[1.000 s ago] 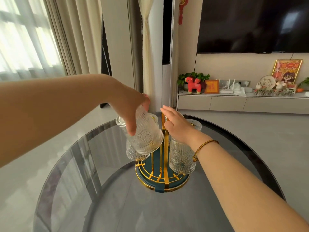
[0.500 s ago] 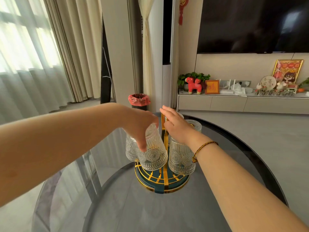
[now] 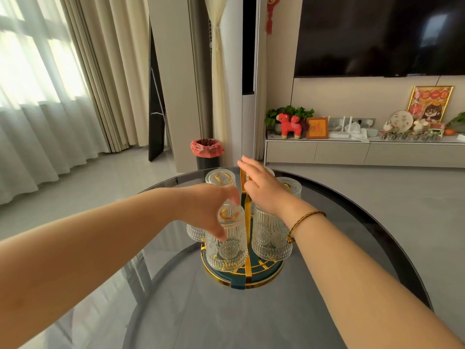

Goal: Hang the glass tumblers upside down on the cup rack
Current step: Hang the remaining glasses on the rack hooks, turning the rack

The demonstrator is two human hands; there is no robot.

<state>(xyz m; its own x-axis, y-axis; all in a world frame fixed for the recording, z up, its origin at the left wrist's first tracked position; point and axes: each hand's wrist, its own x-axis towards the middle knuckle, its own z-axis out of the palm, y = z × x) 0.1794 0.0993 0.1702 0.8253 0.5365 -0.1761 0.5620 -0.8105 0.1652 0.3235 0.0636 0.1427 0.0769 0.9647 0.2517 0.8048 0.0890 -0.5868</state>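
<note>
A gold and teal cup rack [image 3: 251, 278] stands on the round dark glass table [image 3: 251, 318]. Several ribbed glass tumblers hang upside down on it. My left hand [image 3: 208, 210] grips the front left tumbler [image 3: 227, 245] from above, the glass upright on its gold peg over the rack's base. My right hand [image 3: 261, 187] rests on the rack's gold centre post, fingers stretched out over the top. Below its wrist hangs the front right tumbler [image 3: 270, 238]. Another tumbler [image 3: 220, 176] sits at the back left, and one [image 3: 289, 185] at the back right.
A bin with a red liner [image 3: 207, 152] stands on the floor beyond the table. A low TV cabinet [image 3: 364, 152] with ornaments runs along the right wall under a dark screen. Curtains hang at the left.
My left hand has lowered the tilted tumbler down onto the front left peg, where it now stands straight. My right hand has stayed on the rack's post.
</note>
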